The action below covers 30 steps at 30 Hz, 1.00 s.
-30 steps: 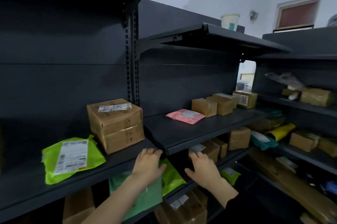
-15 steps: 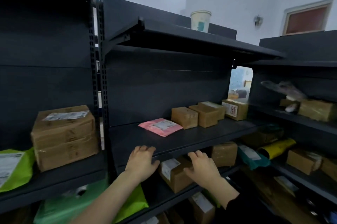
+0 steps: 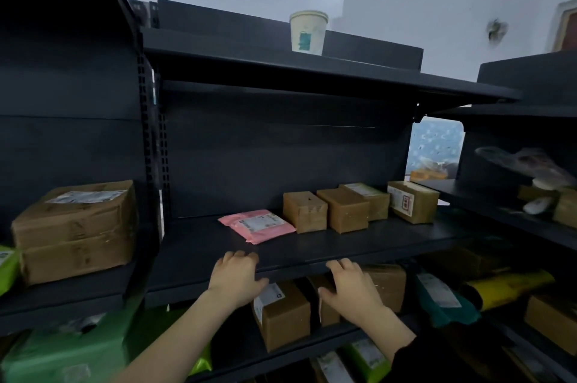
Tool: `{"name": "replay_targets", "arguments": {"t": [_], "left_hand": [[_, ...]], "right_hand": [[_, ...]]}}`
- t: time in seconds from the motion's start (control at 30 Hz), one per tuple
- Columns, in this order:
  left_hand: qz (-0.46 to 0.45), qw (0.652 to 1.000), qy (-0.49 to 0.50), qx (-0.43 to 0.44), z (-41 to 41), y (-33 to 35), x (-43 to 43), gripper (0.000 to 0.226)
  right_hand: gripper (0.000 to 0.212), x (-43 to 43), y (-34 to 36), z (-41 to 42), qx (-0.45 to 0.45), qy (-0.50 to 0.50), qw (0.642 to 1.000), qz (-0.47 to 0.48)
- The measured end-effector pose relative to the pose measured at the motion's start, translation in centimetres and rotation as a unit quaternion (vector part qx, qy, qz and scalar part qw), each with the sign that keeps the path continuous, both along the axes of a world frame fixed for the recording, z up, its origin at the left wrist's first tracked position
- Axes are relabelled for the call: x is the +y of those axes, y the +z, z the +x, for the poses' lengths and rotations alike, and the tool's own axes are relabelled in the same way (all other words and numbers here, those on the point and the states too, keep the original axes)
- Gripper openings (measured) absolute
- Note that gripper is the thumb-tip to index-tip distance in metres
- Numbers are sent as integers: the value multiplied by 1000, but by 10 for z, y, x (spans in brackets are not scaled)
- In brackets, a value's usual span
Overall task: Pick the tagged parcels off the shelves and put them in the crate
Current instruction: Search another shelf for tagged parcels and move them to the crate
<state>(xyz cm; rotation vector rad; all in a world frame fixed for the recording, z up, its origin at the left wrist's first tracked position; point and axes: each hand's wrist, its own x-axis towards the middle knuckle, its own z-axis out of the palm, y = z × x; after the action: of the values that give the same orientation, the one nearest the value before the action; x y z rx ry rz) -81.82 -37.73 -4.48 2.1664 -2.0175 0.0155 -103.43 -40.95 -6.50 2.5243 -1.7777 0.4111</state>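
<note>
A pink mailer bag (image 3: 256, 225) with a white label lies on the dark middle shelf (image 3: 312, 253). To its right stand several small brown boxes (image 3: 305, 211), the far one labelled (image 3: 412, 201). My left hand (image 3: 234, 278) and my right hand (image 3: 351, 289) hover empty in front of the shelf's front edge, fingers loosely bent, below the pink bag. A labelled brown box (image 3: 281, 314) sits on the shelf underneath, between my hands. No crate is in view.
A large taped carton (image 3: 75, 229) stands on the left bay's shelf. A paper cup (image 3: 307, 32) sits on the top shelf. Green bags (image 3: 62, 357) lie low left; a teal bag (image 3: 443, 301) and a yellow roll (image 3: 512, 287) lie low right. The right bay holds more parcels.
My view has swung right, so the big carton and green bag slid left. Both hands stayed raised and empty, now centred under the pink bag's shelf.
</note>
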Motion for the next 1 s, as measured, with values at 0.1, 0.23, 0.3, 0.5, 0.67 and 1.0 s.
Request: {"name": "replay_targets", "arguments": {"t": [0.1,0.23,0.3,0.5,0.67,1.0], "left_hand": [[-7,1000,12,4,-6,0,-13,51],[-13,1000,21,17,-11,-1,-37,50],[-22,999,27,21,-11,-1,-51,48],[-45,997,47,36,-2,-1,-97,50],[-51,995,69,43,7,-1,-137,49],[-51,990,123,55,13,-12,-179,56]], "right_hand": [[54,-14,-2,-6,1,8,1000,1],[55,-37,-2,-15,2,12,1000,-4],[56,-53,-1,-18,6,13,1000,-6],[56,-111,16,-12,11,23,1000,-3],[55,-152,22,-5,4,31,999,-8],[57,-214,19,1,-26,54,998,-29]]}}
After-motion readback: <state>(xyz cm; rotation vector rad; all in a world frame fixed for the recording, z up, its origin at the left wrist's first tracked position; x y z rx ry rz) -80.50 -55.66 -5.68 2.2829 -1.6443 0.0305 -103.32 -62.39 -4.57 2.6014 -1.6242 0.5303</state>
